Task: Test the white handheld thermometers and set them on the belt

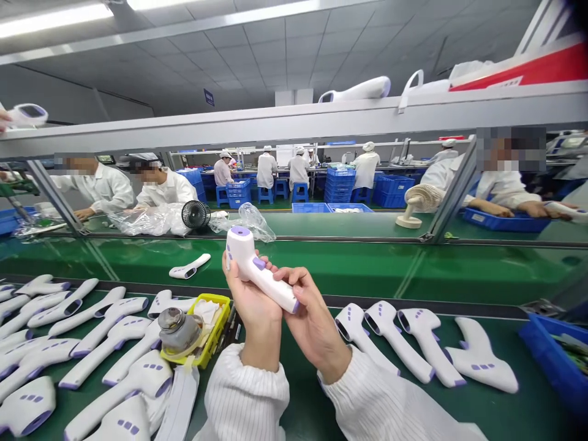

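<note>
Both hands lift one white thermometer above the green bench: the left hand wraps its neck, the right hand pinches the handle end. Turning it slowly, grip steady, would probably serve inspection best; its display side isn't visible.

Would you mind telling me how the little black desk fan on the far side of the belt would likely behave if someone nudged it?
The black fan stands upright on a narrow base, so it would probably tip rather than slide. It looks small and plastic, so likely light. The green surface looks smooth, so a low push might skid it.
</note>
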The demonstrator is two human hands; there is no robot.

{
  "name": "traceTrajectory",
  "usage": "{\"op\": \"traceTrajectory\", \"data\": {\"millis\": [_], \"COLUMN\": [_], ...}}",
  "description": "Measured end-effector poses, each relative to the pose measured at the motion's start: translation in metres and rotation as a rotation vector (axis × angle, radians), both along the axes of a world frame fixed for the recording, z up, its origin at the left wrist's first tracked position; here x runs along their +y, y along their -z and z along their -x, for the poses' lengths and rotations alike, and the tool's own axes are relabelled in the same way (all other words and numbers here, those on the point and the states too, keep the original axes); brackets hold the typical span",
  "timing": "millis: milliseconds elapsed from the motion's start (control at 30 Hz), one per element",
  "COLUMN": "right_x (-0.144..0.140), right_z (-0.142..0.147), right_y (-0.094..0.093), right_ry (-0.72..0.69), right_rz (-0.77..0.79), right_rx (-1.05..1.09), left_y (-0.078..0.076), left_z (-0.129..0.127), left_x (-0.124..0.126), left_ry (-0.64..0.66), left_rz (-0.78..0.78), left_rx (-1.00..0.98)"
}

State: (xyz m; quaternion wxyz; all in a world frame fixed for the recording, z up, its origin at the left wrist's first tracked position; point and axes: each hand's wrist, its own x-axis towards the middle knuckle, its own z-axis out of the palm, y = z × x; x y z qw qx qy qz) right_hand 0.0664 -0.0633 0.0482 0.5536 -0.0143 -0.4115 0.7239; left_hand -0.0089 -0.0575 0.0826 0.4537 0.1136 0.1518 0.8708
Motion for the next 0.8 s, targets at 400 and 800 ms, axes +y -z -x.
{"op": "traceTrajectory", "data": {"millis": [400,800], "right_x": [0.046,0.059], "right_z": [-0.123,-0.091], "right_y": [0.072,0.052], "right_ry": [-0.230,0.214], "right_rz": [-1.049,-0.245], "right_rx": [-1.643,-1.021], "left_y": [-0.018,-0.018], "left_z": [0.009,0.002], "left_x": [-0.014,-0.008], "left_ry": [0.479,0.323], "left_rz": [-0.055,0.123], "left_rx": [-0.376,-0.148]}}
